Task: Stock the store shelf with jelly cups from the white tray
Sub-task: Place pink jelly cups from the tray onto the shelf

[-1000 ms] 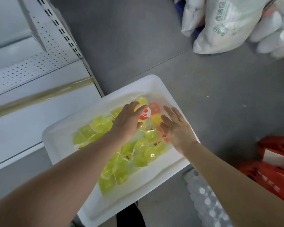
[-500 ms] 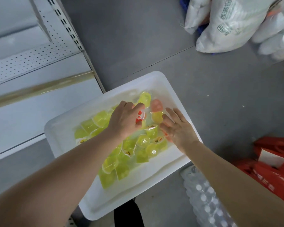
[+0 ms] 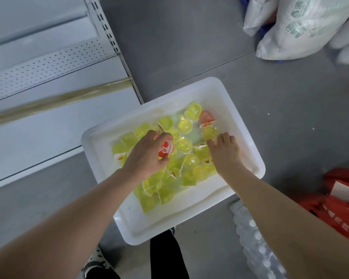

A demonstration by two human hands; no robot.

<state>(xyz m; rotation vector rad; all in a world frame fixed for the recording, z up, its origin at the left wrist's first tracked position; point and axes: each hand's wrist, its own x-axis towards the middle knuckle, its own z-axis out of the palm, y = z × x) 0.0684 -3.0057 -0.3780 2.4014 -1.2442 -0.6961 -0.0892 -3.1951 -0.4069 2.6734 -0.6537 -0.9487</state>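
A white tray (image 3: pixel 248 137) sits on the grey floor and holds several yellow-green jelly cups (image 3: pixel 185 146) plus one orange cup (image 3: pixel 207 117) near its far side. My left hand (image 3: pixel 147 156) is over the middle of the pile, fingers curled round a cup with a red-and-white lid (image 3: pixel 165 150). My right hand (image 3: pixel 226 152) is down among the cups at the tray's right side, its fingers curled onto cups there; what it holds is hidden under the hand. The white store shelf (image 3: pixel 48 125) runs along the left.
White sacks (image 3: pixel 302 27) lie on the floor at the top right. Red packages (image 3: pixel 343 200) sit at the right edge, with a shrink-wrapped pack of bottles (image 3: pixel 256 244) beside them. My legs and a shoe (image 3: pixel 97 262) are below the tray.
My left hand has closed tighter round the red-lidded cup. My right hand's fingers went from spread flat to curled down into the cups. The view has shifted slightly.
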